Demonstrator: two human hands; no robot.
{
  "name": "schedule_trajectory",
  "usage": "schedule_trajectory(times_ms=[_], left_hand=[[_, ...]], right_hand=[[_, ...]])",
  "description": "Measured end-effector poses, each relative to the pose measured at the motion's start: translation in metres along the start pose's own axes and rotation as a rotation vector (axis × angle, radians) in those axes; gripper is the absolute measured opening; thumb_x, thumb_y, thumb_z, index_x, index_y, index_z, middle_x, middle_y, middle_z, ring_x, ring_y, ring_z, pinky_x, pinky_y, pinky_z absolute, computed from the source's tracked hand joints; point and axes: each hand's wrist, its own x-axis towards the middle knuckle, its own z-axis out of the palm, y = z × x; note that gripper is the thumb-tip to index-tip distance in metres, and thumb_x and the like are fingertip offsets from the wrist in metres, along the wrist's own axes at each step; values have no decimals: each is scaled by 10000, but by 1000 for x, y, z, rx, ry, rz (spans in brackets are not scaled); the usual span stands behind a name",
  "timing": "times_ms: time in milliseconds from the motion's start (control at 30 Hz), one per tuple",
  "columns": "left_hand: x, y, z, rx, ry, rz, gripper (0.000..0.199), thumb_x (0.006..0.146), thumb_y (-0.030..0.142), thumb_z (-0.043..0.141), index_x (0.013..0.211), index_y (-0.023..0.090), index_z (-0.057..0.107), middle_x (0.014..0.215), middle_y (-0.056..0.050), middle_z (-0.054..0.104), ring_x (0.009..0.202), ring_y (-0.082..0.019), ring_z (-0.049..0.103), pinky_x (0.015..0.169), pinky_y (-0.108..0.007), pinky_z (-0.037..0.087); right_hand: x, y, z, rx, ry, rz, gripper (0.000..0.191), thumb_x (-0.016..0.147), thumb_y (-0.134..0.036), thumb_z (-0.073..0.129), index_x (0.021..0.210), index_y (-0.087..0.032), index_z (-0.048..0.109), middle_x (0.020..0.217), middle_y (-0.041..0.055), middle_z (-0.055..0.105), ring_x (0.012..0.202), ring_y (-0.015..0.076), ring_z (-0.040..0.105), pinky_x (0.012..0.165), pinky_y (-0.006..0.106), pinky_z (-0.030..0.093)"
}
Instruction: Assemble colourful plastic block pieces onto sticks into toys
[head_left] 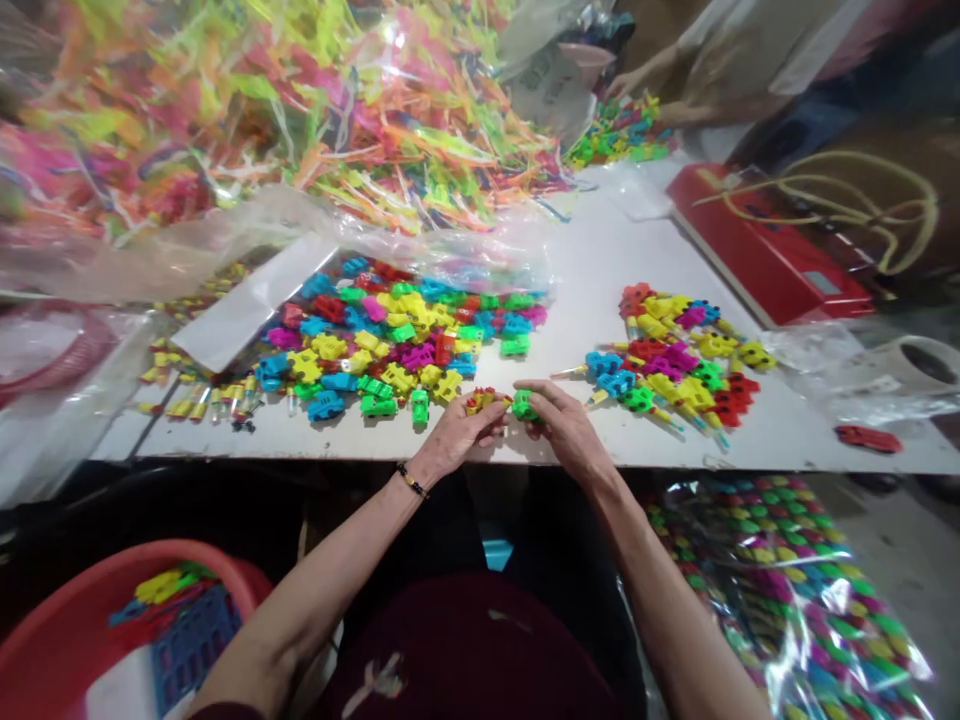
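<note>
Near the table's front edge, my left hand (pixel 452 436) is closed on several small tubes with red and yellow ends (pixel 481 402). Close beside it, my right hand (pixel 568 427) pinches a green toy car (pixel 523 405), its near end turned toward the left hand. One tube tip seems to meet the car, but I cannot tell whether it is inside. Beyond the left hand spreads a pile of colourful toy cars (pixel 415 357). To the right lies a cluster of toy cars with tubes sticking out (pixel 665 358). More loose tubes (pixel 225 397) lie at the left.
A large heap of neon plastic strips (pixel 360 120) in clear film fills the back left. A red box (pixel 772 255) with a yellowish cord stands back right, near a co-worker's arm (pixel 660 70). Below are a red basin (pixel 67 610) and a bag of colourful pieces (pixel 795 590).
</note>
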Motion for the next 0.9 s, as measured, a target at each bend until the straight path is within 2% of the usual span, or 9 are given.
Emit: schedule_trajectory(times_ms=[100, 200, 267, 400, 533, 733, 900], left_hand=[[1, 1, 4, 91, 9, -1, 526, 689, 527, 873, 971, 125, 683, 743, -4, 647, 599, -72, 519, 480, -171, 344], [-1, 5, 3, 198, -5, 10, 556, 697, 574, 848, 987, 130, 679, 725, -14, 661, 634, -109, 576, 506, -190, 414], [-2, 5, 2, 251, -20, 14, 544, 713, 580, 835, 989, 141, 672, 761, -31, 684, 669, -132, 614, 516, -202, 441], [-3, 1, 0, 328, -1, -6, 492, 736, 553, 827, 972, 147, 680, 780, -16, 671, 608, -86, 555, 524, -188, 396], [-3, 1, 1, 430, 5, -12, 479, 734, 570, 814, 880, 133, 682, 730, -2, 625, 581, -75, 490, 527, -197, 356], [-6, 3, 0, 498, -39, 17, 440, 773, 565, 772, 820, 148, 637, 625, 50, 478, 539, -71, 390, 504, -210, 271], [-5, 5, -2, 562, -105, 41, 406, 794, 544, 751, 823, 154, 640, 651, 46, 500, 570, -84, 427, 540, -215, 309]], right_hand=[[-4, 4, 3, -23, 45, -31, 474, 866, -593, 652, 1138, -209, 703, 730, -10, 581, 623, 140, 501, 593, 299, 421], [-7, 5, 1, -95, -3, -85, 512, 834, -556, 726, 1218, -219, 682, 756, -12, 620, 657, 148, 528, 645, 308, 451], [-8, 4, -4, -100, 2, -104, 497, 823, -533, 751, 1205, -223, 678, 761, -15, 632, 647, 144, 533, 657, 311, 462], [-8, 1, -12, -136, 51, -121, 384, 874, -557, 678, 1057, -221, 716, 678, -14, 617, 645, 163, 575, 660, 318, 480], [-5, -1, -14, -252, 1, -168, 340, 869, -539, 672, 975, -227, 755, 693, -1, 650, 646, 169, 584, 659, 322, 500], [-3, 0, -13, -323, -44, -207, 295, 886, -492, 649, 941, -230, 773, 713, 5, 669, 645, 173, 573, 672, 335, 492], [-4, 2, -14, -357, -71, -233, 255, 906, -455, 628, 940, -239, 760, 742, 11, 673, 712, 195, 590, 732, 356, 491]])
